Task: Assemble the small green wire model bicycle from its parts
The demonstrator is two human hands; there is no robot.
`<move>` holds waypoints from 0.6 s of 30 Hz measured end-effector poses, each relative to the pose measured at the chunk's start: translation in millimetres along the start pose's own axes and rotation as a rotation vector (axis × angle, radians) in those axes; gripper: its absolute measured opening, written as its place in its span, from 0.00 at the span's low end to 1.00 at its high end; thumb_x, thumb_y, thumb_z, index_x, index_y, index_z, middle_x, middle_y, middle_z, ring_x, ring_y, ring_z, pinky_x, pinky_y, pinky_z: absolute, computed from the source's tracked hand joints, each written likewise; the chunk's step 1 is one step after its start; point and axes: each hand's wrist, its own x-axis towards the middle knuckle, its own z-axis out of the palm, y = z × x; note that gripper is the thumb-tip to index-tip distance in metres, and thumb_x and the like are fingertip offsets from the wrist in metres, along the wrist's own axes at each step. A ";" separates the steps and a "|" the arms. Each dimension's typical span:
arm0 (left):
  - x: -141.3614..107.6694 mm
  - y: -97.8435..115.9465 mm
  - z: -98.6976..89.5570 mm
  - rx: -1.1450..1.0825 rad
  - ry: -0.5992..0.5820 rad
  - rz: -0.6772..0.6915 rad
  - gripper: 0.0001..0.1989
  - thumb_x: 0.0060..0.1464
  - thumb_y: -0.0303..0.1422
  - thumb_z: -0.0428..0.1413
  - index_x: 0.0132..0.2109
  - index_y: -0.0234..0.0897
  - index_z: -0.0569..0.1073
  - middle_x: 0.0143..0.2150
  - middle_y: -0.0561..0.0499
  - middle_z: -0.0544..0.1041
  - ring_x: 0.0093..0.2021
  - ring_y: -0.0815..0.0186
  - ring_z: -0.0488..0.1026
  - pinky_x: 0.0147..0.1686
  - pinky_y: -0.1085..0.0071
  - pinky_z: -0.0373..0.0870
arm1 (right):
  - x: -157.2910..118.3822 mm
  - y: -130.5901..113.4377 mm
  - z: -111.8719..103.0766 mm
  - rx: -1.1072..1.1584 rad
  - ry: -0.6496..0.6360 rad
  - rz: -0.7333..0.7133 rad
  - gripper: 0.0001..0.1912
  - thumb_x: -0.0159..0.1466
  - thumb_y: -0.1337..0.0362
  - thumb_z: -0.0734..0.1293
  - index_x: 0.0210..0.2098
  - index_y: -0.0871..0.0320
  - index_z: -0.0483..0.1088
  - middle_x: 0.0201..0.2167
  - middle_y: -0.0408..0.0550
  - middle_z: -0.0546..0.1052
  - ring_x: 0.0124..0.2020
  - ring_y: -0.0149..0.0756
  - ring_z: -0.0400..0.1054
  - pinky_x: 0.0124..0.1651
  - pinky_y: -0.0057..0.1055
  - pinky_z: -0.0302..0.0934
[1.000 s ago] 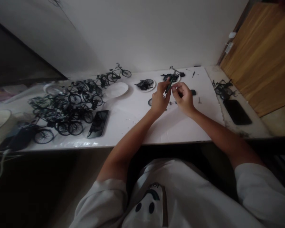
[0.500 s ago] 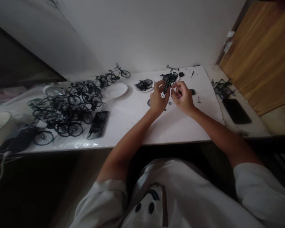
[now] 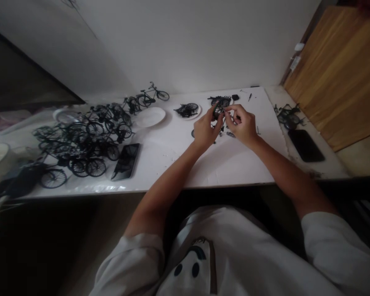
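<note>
My left hand is closed around a black miniature bicycle, fingers and thumb on its wheel end. Just to the right, my right hand pinches at the same bicycle with thumb and forefinger. The exact part between those fingertips is too small to make out. Beneath the hands, partly hidden, lie loose small bicycle parts. Right behind the held bicycle is a heap of dark bicycle parts on a plate, partly covered by it.
Many finished miniature bicycles crowd the table's left side beside a phone. A white plate stands near them, and another plate holds dark parts. At right are a second phone and a bicycle.
The held bicycle has been turned and lowered slightly, so its wheel shows more from the side. My right hand has shifted a little to the right, its fingertips still at the bicycle.
</note>
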 end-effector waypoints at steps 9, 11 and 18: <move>0.6 2.5 -0.2 0.019 -0.026 -0.015 0.22 0.76 0.48 0.53 0.62 0.38 0.80 0.43 0.44 0.88 0.39 0.64 0.84 0.39 0.70 0.76 | 0.8 7.2 1.5 -0.094 0.045 -0.095 0.14 0.74 0.52 0.69 0.46 0.55 0.82 0.20 0.36 0.62 0.21 0.30 0.55 0.33 0.32 0.59; 1.9 7.9 -3.1 0.070 -0.036 -0.020 0.21 0.76 0.46 0.53 0.60 0.37 0.81 0.42 0.45 0.87 0.38 0.65 0.84 0.39 0.71 0.74 | 0.5 7.7 1.2 -0.124 0.056 -0.118 0.13 0.74 0.53 0.69 0.46 0.55 0.82 0.20 0.36 0.63 0.21 0.29 0.55 0.33 0.31 0.59; 5.3 16.9 -9.3 0.121 -0.081 -0.033 0.20 0.74 0.44 0.55 0.57 0.35 0.82 0.33 0.47 0.83 0.32 0.66 0.78 0.34 0.69 0.68 | 0.5 12.3 1.6 -0.251 0.042 -0.185 0.12 0.75 0.57 0.68 0.46 0.56 0.82 0.21 0.38 0.69 0.21 0.30 0.59 0.32 0.30 0.59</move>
